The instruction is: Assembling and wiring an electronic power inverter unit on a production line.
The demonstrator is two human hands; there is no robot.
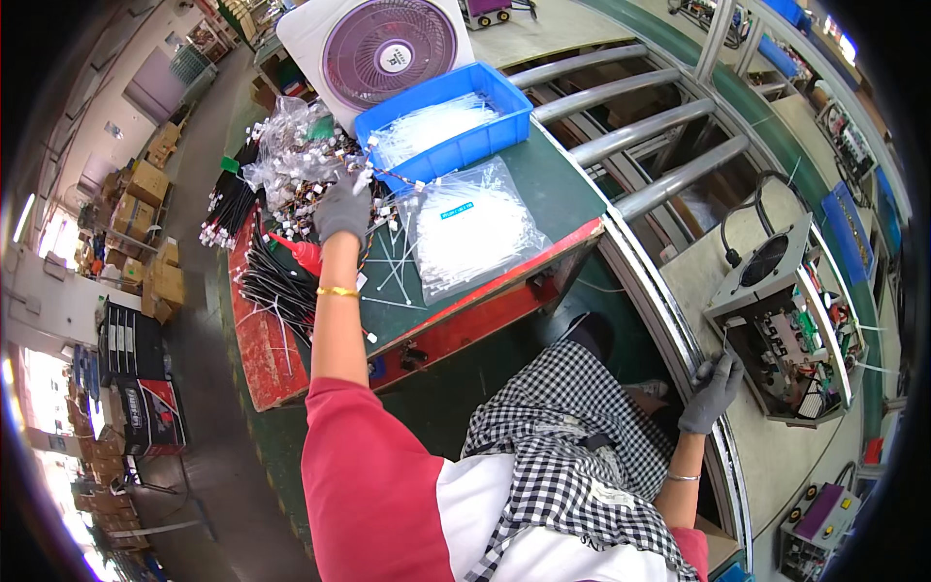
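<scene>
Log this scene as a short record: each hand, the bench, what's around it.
Left hand: gray glove, at the pile of connector wires; grip unclear
Right hand: gray glove, beside the open metal case; grip unclear
Bench: green top, red edge
On bench: blue bin of white ties; clear bag of white ties
Behind bin: white-and-purple fan

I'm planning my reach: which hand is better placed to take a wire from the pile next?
Likely your left hand: it's at the wire pile, while your right hand is over by the open metal case.
</scene>
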